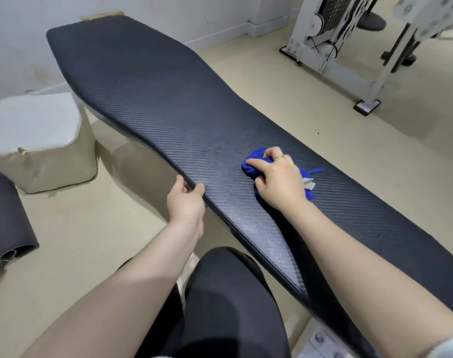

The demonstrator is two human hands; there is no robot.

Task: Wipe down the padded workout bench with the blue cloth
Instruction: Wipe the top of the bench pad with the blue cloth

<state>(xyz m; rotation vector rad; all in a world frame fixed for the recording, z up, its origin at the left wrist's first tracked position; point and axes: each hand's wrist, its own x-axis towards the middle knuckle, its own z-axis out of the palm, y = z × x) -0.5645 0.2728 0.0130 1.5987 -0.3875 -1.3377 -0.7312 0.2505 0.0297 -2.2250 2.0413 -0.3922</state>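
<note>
The right hand (278, 178) has its fingers curled over a bunched blue cloth (256, 161), clamping it down against the top of the padded bench (148, 99); a thin ring sits on one finger. The cloth lies near the middle of the bench's length, and part of it, with a pale tag, pokes out behind the wrist. The left hand (185, 200) grips the bench's near edge, thumb on top and fingers hooked underneath, just beside the cloth hand.

The bench cover is dark with a fine woven, carbon-like pattern, wider at its far end and narrowing toward the hands. Faint dull smears show on it near the cloth and closer to the camera. The floor (284, 104) is pale beige. A white-topped beige cushion block (39, 140) stands left of the bench, with a dark ribbed pad (6, 220) beside it, cut off by the frame. A white cable machine (349, 34) stands at upper right, blurred and partly out of frame. The bench's legs are hidden; a dark-clad knee (230, 301) covers the space below.
</note>
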